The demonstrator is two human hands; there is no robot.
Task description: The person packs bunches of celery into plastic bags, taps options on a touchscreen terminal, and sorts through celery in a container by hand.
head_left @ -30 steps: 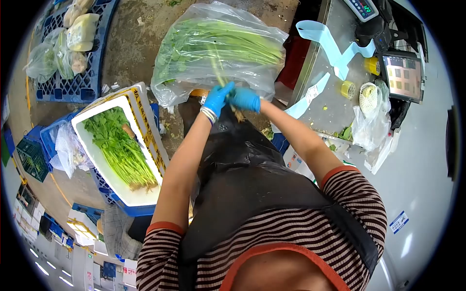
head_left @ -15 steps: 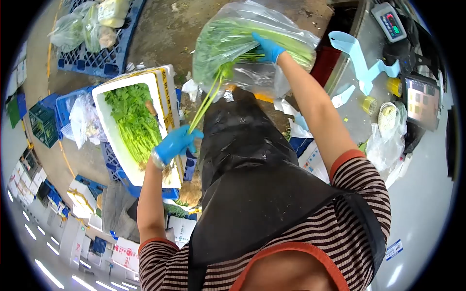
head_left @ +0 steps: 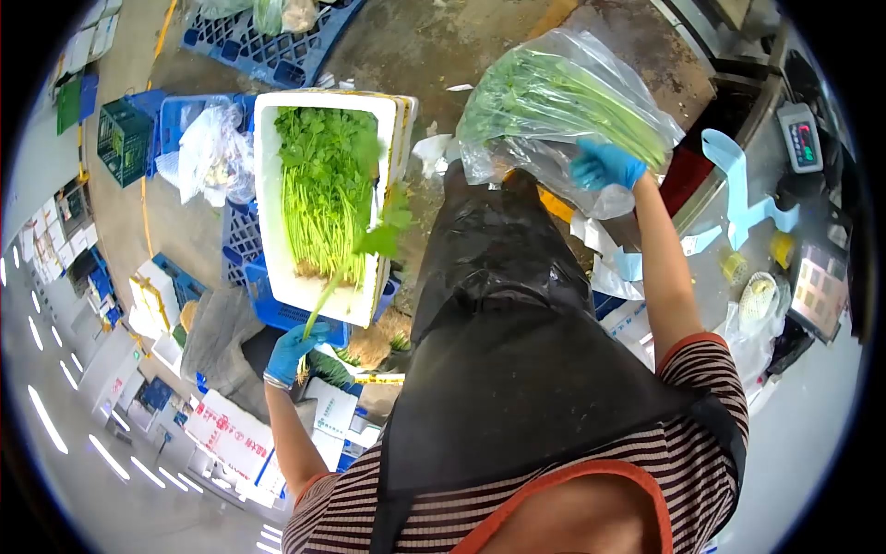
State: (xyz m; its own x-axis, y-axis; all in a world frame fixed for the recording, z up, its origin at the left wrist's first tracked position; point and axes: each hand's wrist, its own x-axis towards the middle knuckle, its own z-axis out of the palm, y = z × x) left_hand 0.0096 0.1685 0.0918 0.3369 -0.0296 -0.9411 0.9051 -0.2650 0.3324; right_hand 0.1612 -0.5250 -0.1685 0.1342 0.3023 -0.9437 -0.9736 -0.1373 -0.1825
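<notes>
My left hand (head_left: 297, 353), in a blue glove, is closed around the lower end of a celery stalk (head_left: 325, 294). Its leafy top reaches over the near side of a white foam box (head_left: 268, 231). Inside the box lies a heap of leafy celery (head_left: 323, 194) with thin green stems. Beyond my knees is a clear plastic bag (head_left: 637, 88) with a bunch of green stalks (head_left: 591, 106) inside. My gloved right hand (head_left: 604, 166) has its fingers curled at the bag's near edge, gripping the plastic.
Blue pallets (head_left: 277, 46) and a green crate (head_left: 125, 138) stand on the floor at the left. On the metal counter to the right are a digital scale (head_left: 799, 137), blue tape strips (head_left: 734, 185), tape rolls (head_left: 734, 266) and a screen (head_left: 819, 291).
My left hand has swung down and left, drawing the celery stalk away from the bag. My right hand has let go of the stalks and sits lower on the bag. The view has shifted.
</notes>
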